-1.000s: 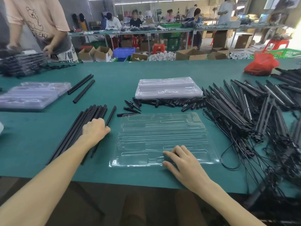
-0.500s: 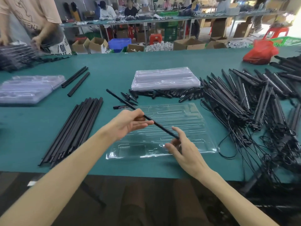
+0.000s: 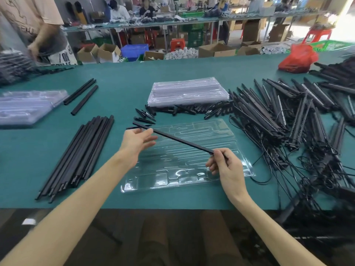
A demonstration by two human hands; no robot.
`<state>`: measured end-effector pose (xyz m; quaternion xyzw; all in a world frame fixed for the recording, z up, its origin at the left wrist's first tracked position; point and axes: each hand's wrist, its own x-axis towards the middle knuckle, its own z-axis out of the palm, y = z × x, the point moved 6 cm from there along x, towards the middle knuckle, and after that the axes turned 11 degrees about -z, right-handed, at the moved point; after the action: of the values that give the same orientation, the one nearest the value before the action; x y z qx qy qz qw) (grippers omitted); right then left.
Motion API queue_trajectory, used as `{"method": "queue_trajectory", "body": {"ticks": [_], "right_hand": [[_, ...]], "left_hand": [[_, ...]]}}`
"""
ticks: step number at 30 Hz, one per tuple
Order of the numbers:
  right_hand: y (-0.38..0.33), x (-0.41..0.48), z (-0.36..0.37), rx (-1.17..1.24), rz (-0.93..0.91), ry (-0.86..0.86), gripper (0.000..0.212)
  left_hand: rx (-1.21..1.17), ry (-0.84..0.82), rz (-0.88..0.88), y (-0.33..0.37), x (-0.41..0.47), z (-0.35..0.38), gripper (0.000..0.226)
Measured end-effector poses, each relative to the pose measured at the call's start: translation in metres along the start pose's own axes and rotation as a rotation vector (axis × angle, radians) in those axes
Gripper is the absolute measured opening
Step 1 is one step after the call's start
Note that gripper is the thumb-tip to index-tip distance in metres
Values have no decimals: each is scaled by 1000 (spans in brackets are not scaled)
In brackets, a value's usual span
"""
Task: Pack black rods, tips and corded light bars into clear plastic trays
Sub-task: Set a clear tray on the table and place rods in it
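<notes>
Above the clear plastic tray [image 3: 172,179], your right hand [image 3: 228,167] pinches one end of a black rod [image 3: 182,140] while your left hand [image 3: 136,141], fingers loosely spread, touches the other.

Both bare forearms reach forward from the lower corners and converge toward the middle. The right hand [image 3: 225,167], knuckles toward the camera, pinches the near end of a black rod [image 3: 182,140] between thumb and forefinger, with the other fingers curled beneath. The left hand [image 3: 137,141] is palm-in with loosely straight, slightly spread fingers at the rod's far end; whether its fingertips touch the rod cannot be told.
</notes>
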<state>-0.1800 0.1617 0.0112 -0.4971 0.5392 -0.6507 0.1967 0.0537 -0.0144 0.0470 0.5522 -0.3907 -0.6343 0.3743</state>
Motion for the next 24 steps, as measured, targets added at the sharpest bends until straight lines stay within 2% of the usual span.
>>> {"method": "queue_trajectory", "body": {"ticks": [2, 4, 6, 8, 10, 12, 18, 21, 24], "right_hand": [[1, 0, -1, 12, 4, 9, 25], [1, 1, 1, 16, 2, 0, 27], [1, 1, 2, 24, 5, -10, 28], [0, 1, 3, 45, 12, -13, 29], [0, 1, 2, 82, 24, -6, 31], [0, 1, 2, 109, 38, 3, 35], [-1, 1, -2, 175, 69, 49, 42], [-2, 1, -1, 213, 73, 64, 33], [-2, 1, 3, 201, 58, 44, 53]], "left_hand": [[311, 220, 183, 8, -1, -14, 63], [661, 358, 520, 22, -13, -13, 70], [969, 329, 832, 26, -27, 2, 61], [1150, 172, 981, 19, -33, 16, 45], [1235, 33, 1039, 11, -36, 29, 31], [1261, -30, 1069, 6, -40, 38, 22], [1322, -41, 1179, 3, -47, 48, 14], [1301, -22, 1145, 1, -46, 48, 14], [1291, -19, 1020, -7, -37, 48, 19]]}}
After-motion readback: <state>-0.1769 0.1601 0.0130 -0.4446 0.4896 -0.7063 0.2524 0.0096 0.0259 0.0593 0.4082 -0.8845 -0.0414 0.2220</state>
